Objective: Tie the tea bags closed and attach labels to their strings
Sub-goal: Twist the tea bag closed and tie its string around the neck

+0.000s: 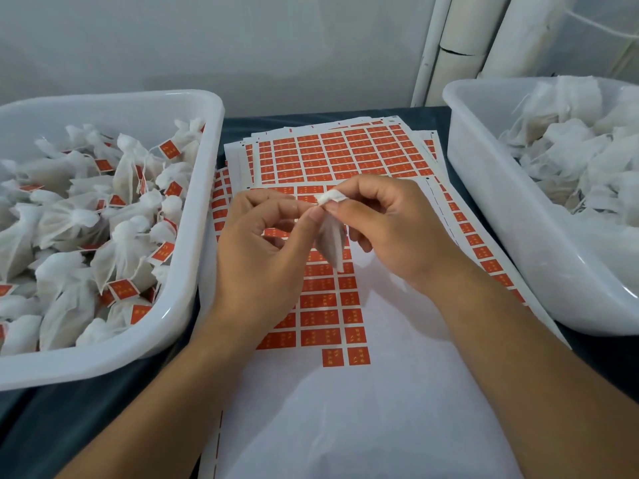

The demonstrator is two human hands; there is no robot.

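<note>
A white tea bag (331, 242) hangs between my hands above the label sheets. My right hand (387, 229) pinches its gathered top, whose white ruffle sticks out over the fingers. My left hand (266, 250) pinches the bag's neck with thumb and forefinger, right against the right hand. Whether a string runs between the fingers is too fine to tell. Beneath lies a sheet of red labels (321, 305), partly stripped to bare white backing at the near end.
A white tub (193, 257) on the left holds several tied bags with red labels. Another white tub (484, 216) on the right holds several unlabelled bags. More label sheets (345, 150) are stacked at the back on the dark table. White pipes (456, 46) stand behind.
</note>
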